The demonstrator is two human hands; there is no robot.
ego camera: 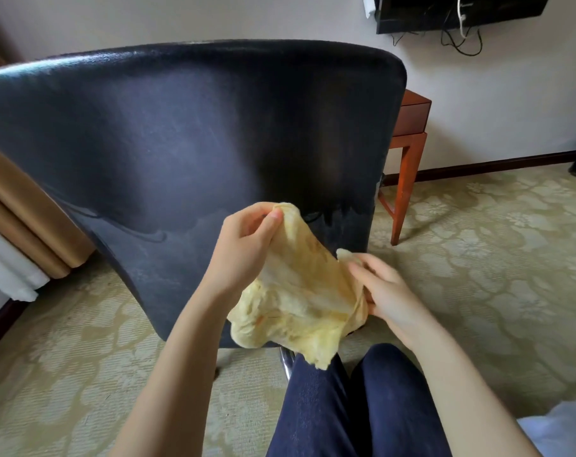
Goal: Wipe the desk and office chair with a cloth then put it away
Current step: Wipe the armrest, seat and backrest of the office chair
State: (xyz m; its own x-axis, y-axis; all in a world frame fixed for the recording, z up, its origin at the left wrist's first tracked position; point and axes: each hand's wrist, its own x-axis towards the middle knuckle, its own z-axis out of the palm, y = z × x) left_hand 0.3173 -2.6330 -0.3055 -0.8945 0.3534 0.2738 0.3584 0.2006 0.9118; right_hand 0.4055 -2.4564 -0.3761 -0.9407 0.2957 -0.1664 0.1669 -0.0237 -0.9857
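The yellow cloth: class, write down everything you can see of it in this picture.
The yellow cloth is soft, thin and crumpled, pale yellow with darker orange-tinged folds. It hangs in the air in front of the black chair back, above the person's knees. The left hand pinches its upper corner; the right hand grips its right edge, so it is stretched between them, the lower part drooping in loose bunches.

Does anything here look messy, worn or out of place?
The black chair back shows wet streaks and a scuffed, worn lower edge. Cables dangle loose under the wall screen. The yellow cloth is simply bunched between both hands.
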